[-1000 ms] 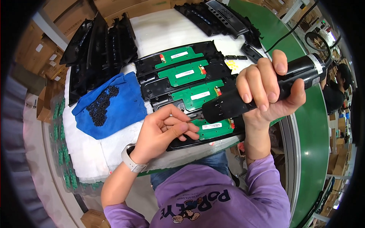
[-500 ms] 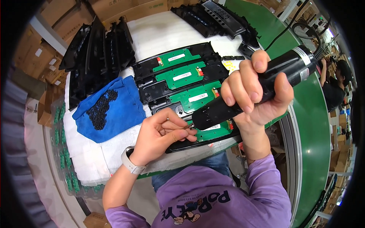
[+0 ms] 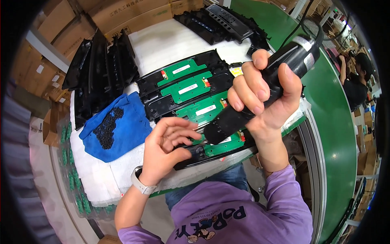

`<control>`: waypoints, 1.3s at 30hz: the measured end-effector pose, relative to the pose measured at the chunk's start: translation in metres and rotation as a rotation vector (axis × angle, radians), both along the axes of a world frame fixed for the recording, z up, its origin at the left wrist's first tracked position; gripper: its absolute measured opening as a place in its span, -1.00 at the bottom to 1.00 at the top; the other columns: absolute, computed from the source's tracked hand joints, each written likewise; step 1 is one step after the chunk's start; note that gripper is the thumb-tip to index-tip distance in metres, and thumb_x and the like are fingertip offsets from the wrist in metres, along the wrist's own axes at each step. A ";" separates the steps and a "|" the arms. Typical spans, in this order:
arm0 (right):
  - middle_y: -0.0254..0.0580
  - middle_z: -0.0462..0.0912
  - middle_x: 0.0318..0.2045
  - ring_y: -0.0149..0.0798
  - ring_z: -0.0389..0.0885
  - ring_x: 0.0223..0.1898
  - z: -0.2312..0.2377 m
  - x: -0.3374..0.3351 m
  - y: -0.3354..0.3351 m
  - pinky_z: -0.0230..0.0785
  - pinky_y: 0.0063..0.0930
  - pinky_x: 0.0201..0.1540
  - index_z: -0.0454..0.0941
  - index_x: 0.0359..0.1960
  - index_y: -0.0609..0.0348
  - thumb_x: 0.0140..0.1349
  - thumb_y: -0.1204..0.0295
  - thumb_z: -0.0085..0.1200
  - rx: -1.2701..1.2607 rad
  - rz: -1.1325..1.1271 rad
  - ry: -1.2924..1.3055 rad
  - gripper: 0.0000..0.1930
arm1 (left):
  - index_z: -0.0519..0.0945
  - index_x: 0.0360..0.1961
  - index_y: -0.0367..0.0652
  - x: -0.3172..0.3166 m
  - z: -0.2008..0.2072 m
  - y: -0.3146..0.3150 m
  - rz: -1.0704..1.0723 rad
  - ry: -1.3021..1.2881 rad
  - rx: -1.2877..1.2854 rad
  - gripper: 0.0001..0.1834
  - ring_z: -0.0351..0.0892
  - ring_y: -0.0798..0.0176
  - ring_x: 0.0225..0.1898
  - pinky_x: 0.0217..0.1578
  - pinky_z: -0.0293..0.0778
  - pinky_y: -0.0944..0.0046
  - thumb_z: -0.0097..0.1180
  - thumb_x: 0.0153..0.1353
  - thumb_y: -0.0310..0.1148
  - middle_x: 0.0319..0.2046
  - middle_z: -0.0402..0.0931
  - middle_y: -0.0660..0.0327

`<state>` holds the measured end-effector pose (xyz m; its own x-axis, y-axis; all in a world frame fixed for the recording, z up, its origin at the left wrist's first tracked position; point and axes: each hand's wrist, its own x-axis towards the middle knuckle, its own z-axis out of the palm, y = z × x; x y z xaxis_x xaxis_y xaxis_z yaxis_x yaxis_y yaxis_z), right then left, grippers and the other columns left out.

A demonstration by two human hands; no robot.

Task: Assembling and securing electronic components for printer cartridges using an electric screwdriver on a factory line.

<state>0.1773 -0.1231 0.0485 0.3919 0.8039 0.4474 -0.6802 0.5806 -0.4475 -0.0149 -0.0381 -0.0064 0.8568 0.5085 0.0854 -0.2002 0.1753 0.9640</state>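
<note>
My right hand (image 3: 270,99) grips a black corded electric screwdriver (image 3: 225,124), its nose slanting down to the left. The bit end reaches the nearest black plastic panel (image 3: 187,157), beside a green circuit board (image 3: 233,144); whether it touches a screw is too small to tell. Just left of the bit, my left hand (image 3: 162,142) hovers with fingers apart, thumb separate, and nothing visible in it. Beyond lie several similar panels with green boards (image 3: 189,87) in a row. On a blue cloth (image 3: 132,144) at the left sits a pile of small black screws (image 3: 106,130).
Black plastic parts (image 3: 95,69) stand stacked at the far left, with more black panels (image 3: 221,24) at the far right. White padding (image 3: 156,38) covers the table. A green surface (image 3: 329,134) runs along the right, where another person (image 3: 357,83) is. Cartons (image 3: 134,14) stand behind.
My left fingers have opened and drawn back left from the screwdriver's bit. The screwdriver has tilted steeper, its rear end shifting left, and the whole view has shifted slightly.
</note>
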 end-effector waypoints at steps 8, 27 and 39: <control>-0.30 0.34 -0.72 -0.49 0.23 -0.82 0.008 0.019 -0.021 0.07 -0.60 -0.76 0.27 -0.31 0.34 0.00 0.36 0.09 -0.211 -0.091 -0.572 -0.67 | 0.34 -0.10 -0.24 0.002 -0.010 0.007 0.175 0.021 -0.099 -0.82 0.44 0.10 0.07 0.01 0.40 0.31 -0.20 0.34 -0.40 0.01 0.41 -0.07; -0.32 0.29 -0.80 -0.49 0.22 -0.83 0.003 0.010 -0.006 0.03 -0.64 -0.75 0.27 -0.53 0.25 -0.08 0.39 0.19 -0.399 -0.144 -0.664 -0.70 | 0.38 -0.29 -0.22 0.000 -0.010 0.006 0.073 0.154 -0.076 -0.76 0.11 0.58 -0.78 -0.75 0.03 0.56 -0.23 0.38 -0.27 -0.74 0.27 0.36; -0.27 0.42 -0.71 -0.48 0.34 -0.71 0.005 0.006 -0.011 0.17 -0.68 -0.66 0.34 -0.54 0.30 -0.18 0.49 0.20 -0.314 -0.184 -0.675 -0.75 | 0.31 -0.27 -0.16 0.001 -0.006 0.004 0.057 0.078 -0.241 -0.87 0.15 0.48 -0.69 -0.69 0.10 0.54 -0.03 0.18 -0.47 -0.62 0.28 0.29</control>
<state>0.1831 -0.1340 0.0538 0.2549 0.8812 0.3982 -0.1056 0.4347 -0.8944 -0.0139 -0.0339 -0.0128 0.8252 0.5542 -0.1088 -0.1434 0.3919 0.9088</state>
